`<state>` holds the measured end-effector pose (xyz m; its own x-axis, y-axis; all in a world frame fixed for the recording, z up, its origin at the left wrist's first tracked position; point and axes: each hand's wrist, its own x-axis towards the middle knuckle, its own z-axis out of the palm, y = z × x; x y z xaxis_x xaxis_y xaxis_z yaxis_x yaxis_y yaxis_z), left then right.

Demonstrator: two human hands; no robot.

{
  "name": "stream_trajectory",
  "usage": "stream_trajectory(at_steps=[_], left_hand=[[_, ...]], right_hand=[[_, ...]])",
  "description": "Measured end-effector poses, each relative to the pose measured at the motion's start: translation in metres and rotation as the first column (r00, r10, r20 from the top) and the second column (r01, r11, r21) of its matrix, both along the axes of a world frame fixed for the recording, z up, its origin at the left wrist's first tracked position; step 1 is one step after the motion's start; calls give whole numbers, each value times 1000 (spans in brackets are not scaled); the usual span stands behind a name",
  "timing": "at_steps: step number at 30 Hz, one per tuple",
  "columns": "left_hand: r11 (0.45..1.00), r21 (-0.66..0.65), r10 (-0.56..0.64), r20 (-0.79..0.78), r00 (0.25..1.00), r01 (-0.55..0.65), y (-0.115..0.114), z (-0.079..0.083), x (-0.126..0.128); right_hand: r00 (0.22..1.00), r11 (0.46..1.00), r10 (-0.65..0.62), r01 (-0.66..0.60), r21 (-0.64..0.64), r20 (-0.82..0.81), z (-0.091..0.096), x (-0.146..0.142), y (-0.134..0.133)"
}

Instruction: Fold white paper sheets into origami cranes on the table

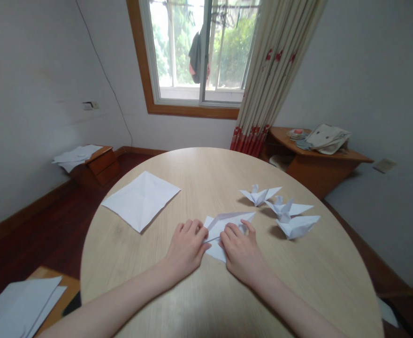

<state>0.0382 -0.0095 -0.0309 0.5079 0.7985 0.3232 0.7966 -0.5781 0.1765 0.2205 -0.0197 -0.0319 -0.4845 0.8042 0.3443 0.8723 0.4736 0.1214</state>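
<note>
Between my hands, on the round table (206, 166), lies a partly folded sheet of white paper (224, 219) with a raised flap along its far side. My left hand (189, 241) pinches its left edge, fingers curled and thumb beneath them. On the near right part of the paper, my right hand (240, 246) presses down with curled fingers, its little finger lifted a bit. Folded paper cranes stand to the right: a far one (257, 195), a middle one (284, 209) and a near one (296, 226).
A flat, creased white paper square (142, 199) lies at the table's left. Loose white sheets (19, 305) rest on a low surface at lower left. More papers cover a small cabinet (103, 166) by the wall. A corner desk (319, 157) holding a cloth bag (329, 138) stands beyond right.
</note>
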Motion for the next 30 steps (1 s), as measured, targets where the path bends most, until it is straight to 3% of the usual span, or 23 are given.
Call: stream_trajectory(at_steps=[10, 30], left_hand=[[997, -18, -73, 99, 992, 76, 5, -4, -6], [992, -38, -113, 136, 984, 120, 8, -4, -16]], right_hand=[[1000, 1000, -17, 17, -15, 6, 5, 4, -1], [1000, 998, -4, 3, 61, 17, 0, 11, 4]])
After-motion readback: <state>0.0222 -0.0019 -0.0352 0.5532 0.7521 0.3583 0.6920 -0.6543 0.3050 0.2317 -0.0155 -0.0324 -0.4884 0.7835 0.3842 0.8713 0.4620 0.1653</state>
